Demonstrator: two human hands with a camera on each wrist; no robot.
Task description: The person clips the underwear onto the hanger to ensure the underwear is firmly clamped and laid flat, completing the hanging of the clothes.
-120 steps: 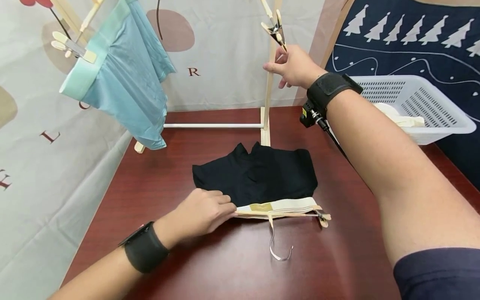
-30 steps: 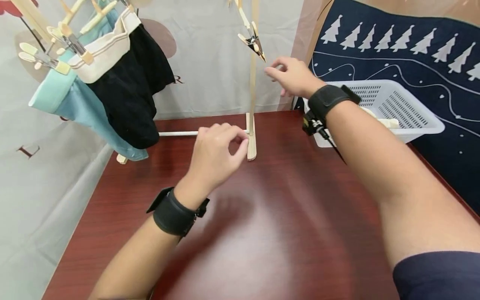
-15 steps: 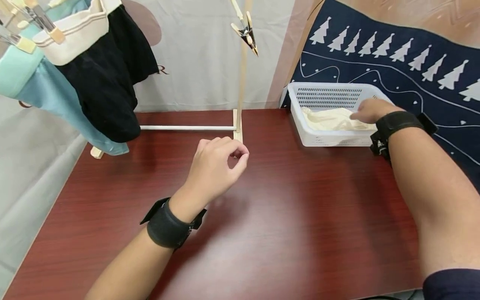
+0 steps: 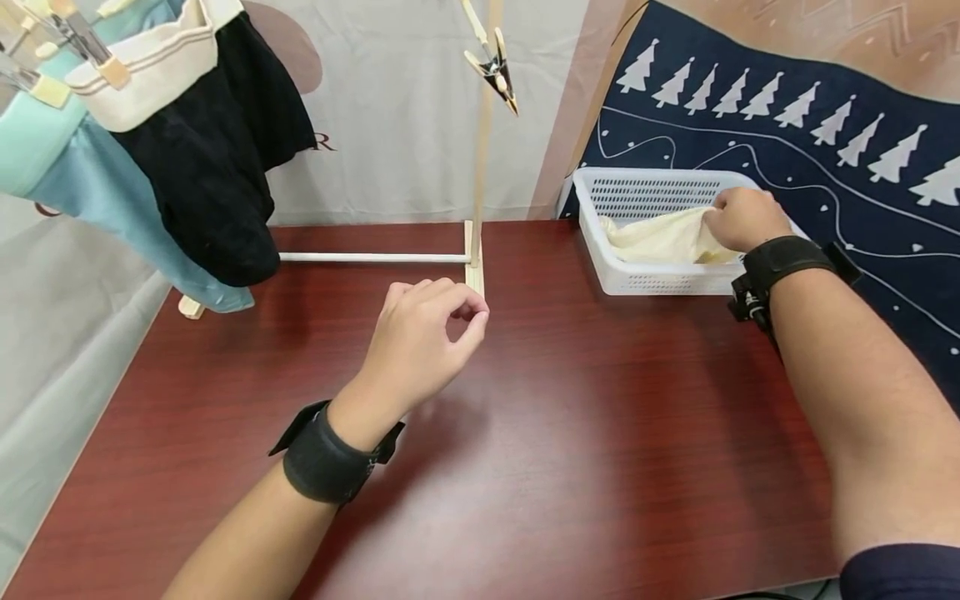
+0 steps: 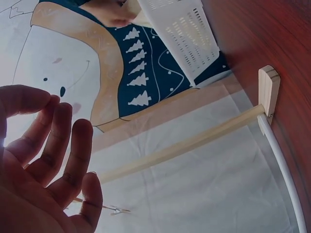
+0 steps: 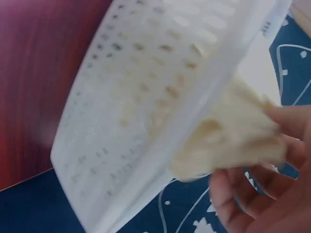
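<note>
My right hand point(image 4: 748, 218) pinches a cream cloth point(image 4: 663, 237) inside the white plastic basket point(image 4: 652, 277). In the right wrist view, the cloth point(image 6: 233, 141) rises over the rim between thumb and fingers; its kind is not clear. Nothing is held by my left hand point(image 4: 420, 337), which hovers over the table with fingers loosely curled and thumb near the index fingertip. Black shorts point(image 4: 213, 158) with a cream waistband hang at the left from clips point(image 4: 93, 50). Behind them hangs a light blue pair of shorts point(image 4: 138, 225). The hangers' tops are out of view.
A wooden post point(image 4: 483, 150) with a white crossbar point(image 4: 371, 257) stands at the back of the dark red table point(image 4: 555, 467). A hanger clip point(image 4: 495, 73) hangs by the post. Navy fabric with white trees point(image 4: 825, 158) lies behind the basket.
The black shorts went from the table to hanging at the left. My right hand left the hanging clip, reached into the basket and took hold of the cream cloth. The left hand barely shifted lately.
</note>
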